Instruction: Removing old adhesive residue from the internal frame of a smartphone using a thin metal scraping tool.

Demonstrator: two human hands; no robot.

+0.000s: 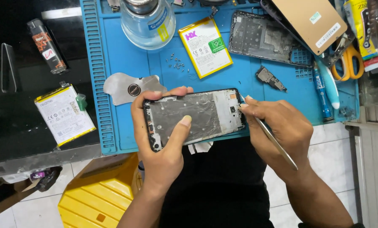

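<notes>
A blue work mat (125, 63) carries a yellow-edged battery (205, 46); left of it a glass bottle (148, 21), right a phone frame (263, 38).

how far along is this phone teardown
Done, by the look of it: a battery, loose screws, a small board and an inner frame already lie on the blue mat. In hand: the left hand grips the opened phone frame while the right hand works tweezers at its end. What's left can't be judged.
</notes>
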